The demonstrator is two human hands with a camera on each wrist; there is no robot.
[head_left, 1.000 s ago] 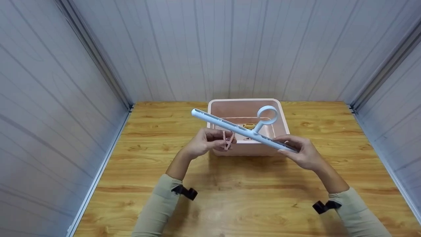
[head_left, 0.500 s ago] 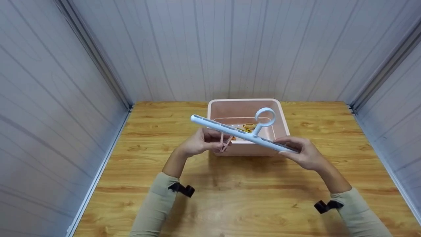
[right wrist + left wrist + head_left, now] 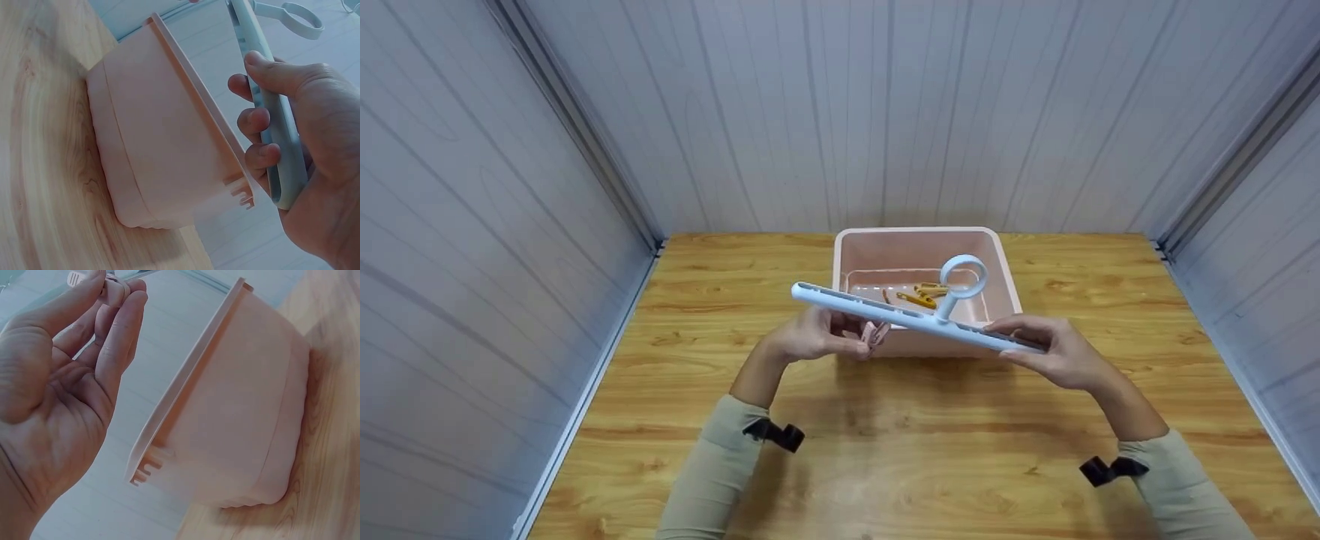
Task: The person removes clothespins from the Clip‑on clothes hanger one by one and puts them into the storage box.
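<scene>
The right hand [image 3: 1057, 352] is gripping the lower-right end of a pale blue bar [image 3: 915, 319], thumb on top and fingers curled beneath, as the right wrist view shows. The bar's long axis is running from centre-left of the head frame down to the right, crossing in front of the pink bin [image 3: 1005, 277], with its ring [image 3: 964, 273] standing up near the middle. The left hand [image 3: 810, 337] is sitting just under the bar's left half, much nearer that free end than the right hand is, and its thumb and fingertips are pinching a small pink clip [image 3: 874, 334] that is touching or almost touching the bar's underside; which, I cannot tell. The bin is resting on the tabletop [image 3: 885, 450] behind both hands and is holding a few orange clips [image 3: 924, 294] on its floor.
</scene>
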